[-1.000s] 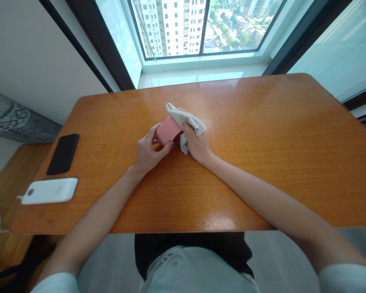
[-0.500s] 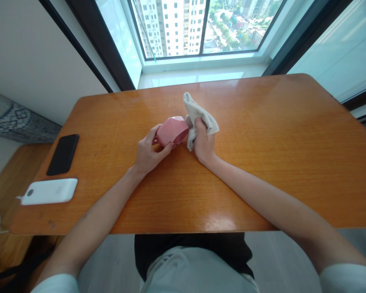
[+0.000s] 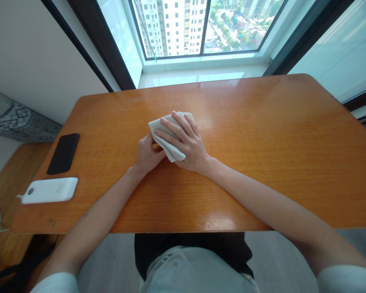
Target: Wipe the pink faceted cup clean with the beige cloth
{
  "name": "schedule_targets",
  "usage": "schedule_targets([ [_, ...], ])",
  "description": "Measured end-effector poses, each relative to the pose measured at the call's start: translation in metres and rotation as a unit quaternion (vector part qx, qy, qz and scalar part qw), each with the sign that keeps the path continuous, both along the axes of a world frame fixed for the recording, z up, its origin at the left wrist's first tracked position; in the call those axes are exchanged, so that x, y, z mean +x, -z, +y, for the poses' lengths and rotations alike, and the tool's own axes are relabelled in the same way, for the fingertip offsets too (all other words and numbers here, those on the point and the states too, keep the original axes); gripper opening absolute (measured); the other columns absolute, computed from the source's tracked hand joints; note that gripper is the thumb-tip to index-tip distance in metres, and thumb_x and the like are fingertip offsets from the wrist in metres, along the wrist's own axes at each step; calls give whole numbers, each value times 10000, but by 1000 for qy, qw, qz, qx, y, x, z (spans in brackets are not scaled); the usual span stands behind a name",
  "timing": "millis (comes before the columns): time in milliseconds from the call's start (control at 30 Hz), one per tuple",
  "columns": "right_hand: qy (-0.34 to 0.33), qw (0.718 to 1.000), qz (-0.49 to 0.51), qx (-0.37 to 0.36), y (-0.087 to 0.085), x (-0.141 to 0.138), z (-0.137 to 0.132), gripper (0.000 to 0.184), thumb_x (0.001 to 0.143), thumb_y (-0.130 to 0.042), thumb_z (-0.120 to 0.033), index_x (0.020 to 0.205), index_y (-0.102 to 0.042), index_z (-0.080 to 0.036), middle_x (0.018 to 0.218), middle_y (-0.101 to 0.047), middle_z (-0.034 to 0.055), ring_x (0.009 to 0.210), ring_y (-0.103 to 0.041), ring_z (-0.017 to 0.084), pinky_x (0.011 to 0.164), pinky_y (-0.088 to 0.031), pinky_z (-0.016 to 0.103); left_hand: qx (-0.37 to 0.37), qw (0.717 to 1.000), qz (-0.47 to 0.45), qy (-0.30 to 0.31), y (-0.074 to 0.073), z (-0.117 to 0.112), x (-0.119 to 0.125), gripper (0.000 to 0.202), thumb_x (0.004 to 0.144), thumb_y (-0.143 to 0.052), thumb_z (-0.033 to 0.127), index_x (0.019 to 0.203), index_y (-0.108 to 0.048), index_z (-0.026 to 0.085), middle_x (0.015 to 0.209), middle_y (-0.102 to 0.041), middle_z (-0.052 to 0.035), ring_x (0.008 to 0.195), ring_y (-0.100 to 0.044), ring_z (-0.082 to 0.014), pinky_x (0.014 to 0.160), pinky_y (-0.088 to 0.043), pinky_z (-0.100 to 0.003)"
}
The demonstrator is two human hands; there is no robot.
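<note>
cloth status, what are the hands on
Right hand on top of off-white cloth, left hand cupped beneath it. Cloth bunched between them, anything inside hidden. Nothing in the way; black phone and white corded device off left.

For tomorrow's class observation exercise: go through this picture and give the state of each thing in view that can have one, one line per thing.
Left hand: under the cloth, fingers hidden.
Right hand: on top of the cloth, fingers curved over it.
Off-white cloth: bunched between both hands.
Black smartphone: lying flat, screen dark.
White power bank: lying flat, cable at its end.
Window: shut.
</note>
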State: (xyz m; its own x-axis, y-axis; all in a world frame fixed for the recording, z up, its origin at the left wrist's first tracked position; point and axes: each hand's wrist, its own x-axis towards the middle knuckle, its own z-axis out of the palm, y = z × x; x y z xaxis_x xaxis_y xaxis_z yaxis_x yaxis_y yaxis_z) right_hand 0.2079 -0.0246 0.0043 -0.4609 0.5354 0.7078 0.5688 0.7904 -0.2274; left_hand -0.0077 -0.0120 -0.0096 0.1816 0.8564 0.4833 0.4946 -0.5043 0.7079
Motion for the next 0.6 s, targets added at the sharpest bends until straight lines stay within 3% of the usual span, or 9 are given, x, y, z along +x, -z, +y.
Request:
schedule_targets([
  [100, 4, 1000, 29, -6, 2, 1, 3, 638, 1104, -621, -391, 1736, -546, -369, 1833, -537, 36, 1785, -357, 401, 1473, -246, 713, 0, 1000, -16, 10, -2, 0, 4, 403, 881, -884, 487, 1070, -644, 224, 892, -783, -4, 783, -770, -195, 830, -730, -368],
  [200, 0, 997, 79, -15, 2, 2, 6, 598, 1120, -589, -388, 1717, -567, -401, 1822, -548, 20, 1773, -389, 371, 1465, -297, 689, 8, 1000, -16, 6, -5, -1, 7, 355, 886, -859, 452, 1059, -649, 224, 839, -759, 22, 744, -759, -169, 836, -727, -343],
  [300, -9, 991, 120, -55, 0, 2, 8, 543, 1134, -549, -393, 1672, -621, -416, 1801, -572, 14, 1761, -416, 345, 1455, -349, 668, 8, 1000, -11, 3, -7, -1, 8, 415, 909, -843, 488, 1182, -685, 218, 972, -820, -9, 829, -805, -178, 851, -728, -331],
  [433, -15, 982, 166, -87, -2, 3, 11, 516, 1163, -483, -426, 1652, -643, -385, 1781, -596, 31, 1736, -459, 330, 1449, -368, 666, -9, 1000, -10, 5, -9, -1, 9, 665, 924, -836, 578, 1458, -653, 226, 1221, -863, -62, 992, -856, -212, 938, -741, -357],
  [600, -22, 970, 219, -103, 0, 3, 18, 515, 1190, -425, -486, 1632, -657, -360, 1736, -642, 56, 1678, -540, 294, 1433, -405, 598, -13, 1000, -5, 2, -9, -2, 8, 672, 930, -834, 552, 1485, -656, 218, 1270, -864, -81, 1034, -862, -220, 963, -741, -351],
])
